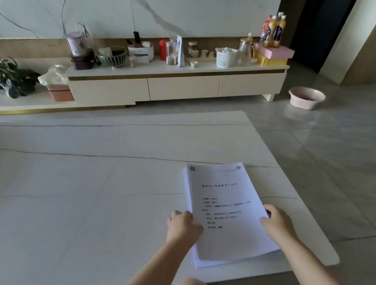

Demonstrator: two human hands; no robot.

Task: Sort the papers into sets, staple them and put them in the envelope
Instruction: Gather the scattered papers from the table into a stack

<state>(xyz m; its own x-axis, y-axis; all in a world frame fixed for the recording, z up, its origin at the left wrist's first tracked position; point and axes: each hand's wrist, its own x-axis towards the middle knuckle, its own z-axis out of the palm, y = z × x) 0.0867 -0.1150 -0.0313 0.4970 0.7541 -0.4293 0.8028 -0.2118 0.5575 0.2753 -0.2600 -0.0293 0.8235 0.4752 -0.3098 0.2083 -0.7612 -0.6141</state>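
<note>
Paper stack (pixel 228 212) sits at the table's (pixel 83 189) near-right corner, long axis running away from me — left hand (pixel 183 224) and right hand (pixel 277 225) apparently grip its side edges, sorting not begun.

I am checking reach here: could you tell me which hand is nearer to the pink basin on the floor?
Right. The right hand grips the paper stack's right edge, nearer the pink basin; the left hand holds the left edge.
</note>
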